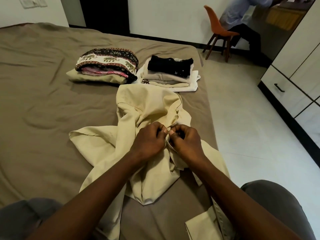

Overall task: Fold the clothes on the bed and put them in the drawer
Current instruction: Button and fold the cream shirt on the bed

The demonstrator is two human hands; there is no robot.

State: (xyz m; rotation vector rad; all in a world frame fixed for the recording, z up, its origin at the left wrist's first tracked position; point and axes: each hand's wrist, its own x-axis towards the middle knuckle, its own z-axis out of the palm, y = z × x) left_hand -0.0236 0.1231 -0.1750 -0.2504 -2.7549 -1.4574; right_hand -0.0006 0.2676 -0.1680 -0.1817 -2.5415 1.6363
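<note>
On the brown-sheeted bed [43, 87], left hand [148, 143] and right hand [186, 143] each hold a tight pinching grip on the front of a crumpled cream cotton shirt [147, 103]; a tug could drag it into the black-topped folded stack [170, 73] just beyond.

Far beyond the right hand [187, 142] and off to its right, an orange chair [217, 26] on dark wooden legs stands on the pale floor [242, 127]. A person [242, 16] in a pale blue shirt and dark trousers sits just beside it (seen directly or mirrored, hard to tell). Far beyond the left hand [149, 142], a dark doorway [103, 13] breaks the white wall [164, 13], with a white switch plate [32, 1] further left.
</note>
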